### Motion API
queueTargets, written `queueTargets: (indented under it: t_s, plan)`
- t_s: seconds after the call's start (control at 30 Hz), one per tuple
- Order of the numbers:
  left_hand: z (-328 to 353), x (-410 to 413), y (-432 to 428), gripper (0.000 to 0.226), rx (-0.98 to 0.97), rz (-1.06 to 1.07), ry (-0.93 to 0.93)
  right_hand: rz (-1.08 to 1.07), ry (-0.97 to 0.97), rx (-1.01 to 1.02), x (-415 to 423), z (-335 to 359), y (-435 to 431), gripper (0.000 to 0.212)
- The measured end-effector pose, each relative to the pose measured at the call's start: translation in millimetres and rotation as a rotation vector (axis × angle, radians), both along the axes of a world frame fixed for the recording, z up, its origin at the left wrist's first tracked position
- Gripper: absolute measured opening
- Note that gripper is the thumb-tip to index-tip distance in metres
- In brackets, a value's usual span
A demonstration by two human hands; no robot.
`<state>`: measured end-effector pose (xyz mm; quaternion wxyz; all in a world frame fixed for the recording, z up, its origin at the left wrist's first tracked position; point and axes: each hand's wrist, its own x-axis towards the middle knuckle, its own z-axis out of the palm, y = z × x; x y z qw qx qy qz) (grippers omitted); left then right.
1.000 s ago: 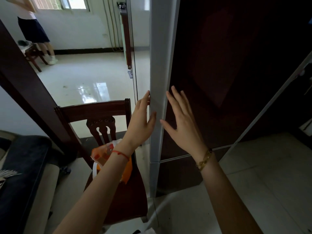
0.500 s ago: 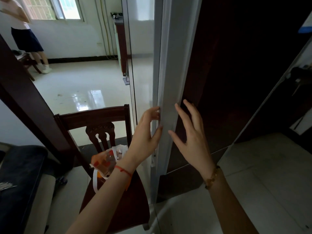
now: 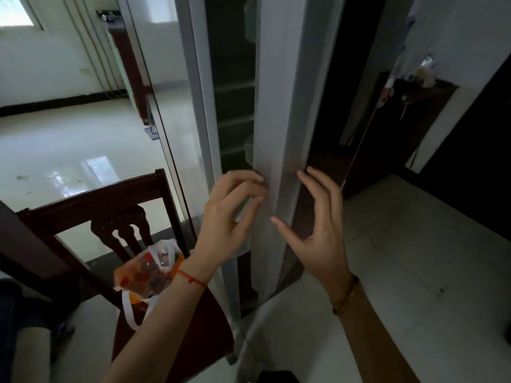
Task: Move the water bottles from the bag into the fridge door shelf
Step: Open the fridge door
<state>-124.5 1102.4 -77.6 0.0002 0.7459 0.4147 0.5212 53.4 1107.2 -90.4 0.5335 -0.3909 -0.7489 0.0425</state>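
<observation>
The tall silver fridge door (image 3: pixel 279 106) stands ajar, with a dark gap showing inner shelves (image 3: pixel 235 106). My left hand (image 3: pixel 229 217) curls its fingertips around the door's inner edge at waist height. My right hand (image 3: pixel 318 225) is spread on the other side of that edge, thumb against the silver strip and fingers on the dark front. Down to the left, an orange and white plastic bag (image 3: pixel 143 275) sits on a wooden chair (image 3: pixel 105 194). Inside the bag I see a water bottle (image 3: pixel 165 254) and other bottle tops, partly hidden by my left forearm.
The chair stands close against the fridge's left side. A glossy tiled floor (image 3: pixel 69 150) stretches behind it. Pale floor tiles (image 3: pixel 414 272) lie to the right of the door. A dark cushion edge (image 3: pixel 16 313) is at the lower left.
The fridge door has swung out from shut to ajar, opening a dark gap. Both hands stayed on its edge and moved with it. The view has moved closer and tilted down.
</observation>
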Motion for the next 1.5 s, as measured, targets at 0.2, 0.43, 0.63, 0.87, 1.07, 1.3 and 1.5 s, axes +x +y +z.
queueTargets:
  t_s: [0.2, 0.43, 0.63, 0.87, 1.07, 1.3, 1.5]
  plan:
    - [9.0, 33.1, 0.0, 0.007, 0.145, -0.061, 0.056, -0.067, 0.09, 0.015, 32.8, -1.8, -19.7, 0.081]
    - [18.2, 81.9, -5.8, 0.017, 0.28, -0.265, 0.018, -0.32, 0.023, 0.026, 73.7, -0.8, -43.7, 0.077]
    - [24.9, 115.8, -11.6, 0.019, 0.313, -0.335, 0.002, -0.476, 0.002, 0.079, 112.8, -2.1, -63.5, 0.081]
    - [29.8, 145.8, -10.6, 0.021, 0.326, -0.327, 0.037, -0.648, -0.153, 0.223, 152.7, -3.6, -76.2, 0.079]
    - [26.5, 173.3, -3.6, 0.028, 0.171, -0.326, 0.037, -0.801, -0.27, 0.32, 190.9, -2.6, -77.2, 0.072]
    - [17.1, 221.3, 11.8, 0.033, 0.146, -0.355, 0.091, -0.926, -0.361, 0.308, 247.8, -3.9, -72.1, 0.06]
    - [4.2, 280.3, 28.7, 0.035, 0.125, -0.39, 0.079, -0.937, -0.376, 0.248, 307.5, -2.3, -61.0, 0.057]
